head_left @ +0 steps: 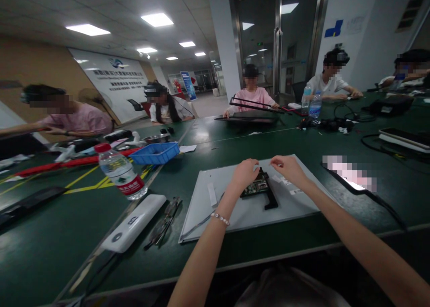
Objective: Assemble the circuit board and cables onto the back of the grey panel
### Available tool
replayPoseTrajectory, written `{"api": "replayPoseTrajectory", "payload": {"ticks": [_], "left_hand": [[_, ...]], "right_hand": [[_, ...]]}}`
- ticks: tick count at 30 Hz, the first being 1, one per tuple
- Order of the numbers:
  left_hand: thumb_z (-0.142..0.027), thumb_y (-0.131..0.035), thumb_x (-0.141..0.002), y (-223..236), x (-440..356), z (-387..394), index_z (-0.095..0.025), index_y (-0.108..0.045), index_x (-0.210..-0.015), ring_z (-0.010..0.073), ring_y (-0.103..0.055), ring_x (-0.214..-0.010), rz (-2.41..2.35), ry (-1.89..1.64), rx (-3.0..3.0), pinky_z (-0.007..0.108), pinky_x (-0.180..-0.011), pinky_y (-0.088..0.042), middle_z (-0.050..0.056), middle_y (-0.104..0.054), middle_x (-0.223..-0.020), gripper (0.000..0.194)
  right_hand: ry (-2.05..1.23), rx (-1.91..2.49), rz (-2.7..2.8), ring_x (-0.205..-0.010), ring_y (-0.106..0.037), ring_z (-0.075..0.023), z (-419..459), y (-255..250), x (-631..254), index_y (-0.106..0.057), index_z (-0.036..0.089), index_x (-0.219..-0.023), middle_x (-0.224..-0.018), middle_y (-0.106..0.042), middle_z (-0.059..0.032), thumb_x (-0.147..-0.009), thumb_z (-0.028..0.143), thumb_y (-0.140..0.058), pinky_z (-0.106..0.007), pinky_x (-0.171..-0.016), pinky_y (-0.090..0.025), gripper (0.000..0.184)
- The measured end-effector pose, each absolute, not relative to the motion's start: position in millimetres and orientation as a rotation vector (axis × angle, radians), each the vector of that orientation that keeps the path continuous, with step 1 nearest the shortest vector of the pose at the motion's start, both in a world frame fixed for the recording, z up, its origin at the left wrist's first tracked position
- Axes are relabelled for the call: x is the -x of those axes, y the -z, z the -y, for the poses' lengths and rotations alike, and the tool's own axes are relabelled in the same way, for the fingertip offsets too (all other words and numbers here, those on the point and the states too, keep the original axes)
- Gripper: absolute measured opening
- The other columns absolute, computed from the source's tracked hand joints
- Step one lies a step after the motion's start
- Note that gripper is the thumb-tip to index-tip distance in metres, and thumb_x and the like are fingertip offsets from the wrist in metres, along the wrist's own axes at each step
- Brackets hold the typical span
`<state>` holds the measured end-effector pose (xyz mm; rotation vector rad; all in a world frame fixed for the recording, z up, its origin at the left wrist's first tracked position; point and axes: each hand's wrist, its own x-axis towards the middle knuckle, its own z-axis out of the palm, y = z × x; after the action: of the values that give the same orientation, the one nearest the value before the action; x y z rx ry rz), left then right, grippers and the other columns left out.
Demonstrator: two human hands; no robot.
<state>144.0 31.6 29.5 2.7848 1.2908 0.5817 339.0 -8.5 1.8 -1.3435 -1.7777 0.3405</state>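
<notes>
A green circuit board (258, 187) in a black bracket (271, 199) lies on a flat white-grey panel (215, 222). My left hand (247, 175) is at the far left corner of the board, its fingers curled together; what the fingertips hold is hidden. To the right, my right hand (287, 169) hovers over the panel's far side, apart from the board, with thumb and fingertips pinched together. Anything in that pinch is too small to make out. A thin grey cable runs under my left wrist, and white labels (295, 191) show on the panel.
On my left are a white power bank (134, 222), folded glasses (164, 224), a water bottle (122, 175) and a blue tray (156, 153). A lit phone (349, 175) with a cable lies right of the panel. Several people sit around the green table (215, 148).
</notes>
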Motion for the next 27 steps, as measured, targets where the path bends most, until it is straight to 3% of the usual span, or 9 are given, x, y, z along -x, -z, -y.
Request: {"api": "replayPoseTrajectory", "payload": {"ticks": [9,15,27], "left_hand": [[-0.024,-0.053,-0.085,-11.8,-97.0,-36.2,-0.011,-0.057,-0.118,0.0228,-0.057,-0.110,-1.482,-0.512,-2.698,0.031,-0.096,-0.043,0.013,-0.061,-0.119,0.036],[-0.022,-0.050,-0.086,-2.7,-97.2,-35.1,-0.014,-0.065,-0.104,0.0203,-0.059,-0.101,-1.440,-0.479,-2.709,0.030,-0.093,-0.044,0.010,-0.066,-0.103,0.025],[-0.018,-0.048,-0.086,3.6,-98.8,-35.2,-0.017,-0.068,-0.103,0.0198,-0.059,-0.096,-1.461,-0.494,-2.714,0.028,-0.091,-0.044,0.008,-0.065,-0.098,0.025]], "right_hand": [[-0.246,1.418,1.886,-0.085,-0.064,-0.0173,3.5,6.5,-341.4,-0.068,0.018,-0.091,-0.092,-0.070,-0.0046,-0.081,0.013,-0.052,-0.028,-0.080,-0.048,0.020],[-0.150,1.461,1.980,-0.088,-0.063,-0.0170,-5.7,0.7,-334.2,-0.069,0.018,-0.093,-0.094,-0.069,-0.0056,-0.083,0.015,-0.053,-0.026,-0.082,-0.045,0.019],[0.089,1.526,2.369,-0.095,-0.061,-0.0203,-23.9,-11.7,-284.9,-0.069,0.018,-0.097,-0.098,-0.068,-0.0088,-0.087,0.012,-0.047,-0.025,-0.079,-0.042,0.025]]}}
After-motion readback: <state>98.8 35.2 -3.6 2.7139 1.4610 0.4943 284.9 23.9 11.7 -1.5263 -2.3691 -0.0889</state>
